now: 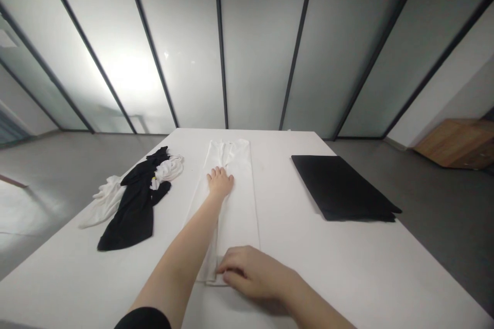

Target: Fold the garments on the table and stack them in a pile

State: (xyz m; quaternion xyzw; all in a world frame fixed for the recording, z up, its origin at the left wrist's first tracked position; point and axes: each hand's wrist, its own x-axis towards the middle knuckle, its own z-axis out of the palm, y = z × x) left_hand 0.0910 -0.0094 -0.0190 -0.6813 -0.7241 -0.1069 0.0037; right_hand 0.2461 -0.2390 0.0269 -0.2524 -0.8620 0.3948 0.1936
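Note:
White trousers (237, 211) lie lengthwise on the table, their two long legs side by side and the hems toward me. The far end of the cloth is wrinkled. My left hand (221, 182) rests flat on the upper part of the trousers, fingers stretched forward and a little apart. At the near end, my right hand (254, 272) is closed, with thumb and fingertips together at the inner edge of the right leg's hem. Its grip on the cloth is partly hidden by the fingers.
On the white table (278, 252), a loose heap of black clothing (133, 205) and white clothing (106, 200) lies at the left. A flat black stack (343, 187) sits near the right edge. Frosted glass panels (258, 51) stand behind the table.

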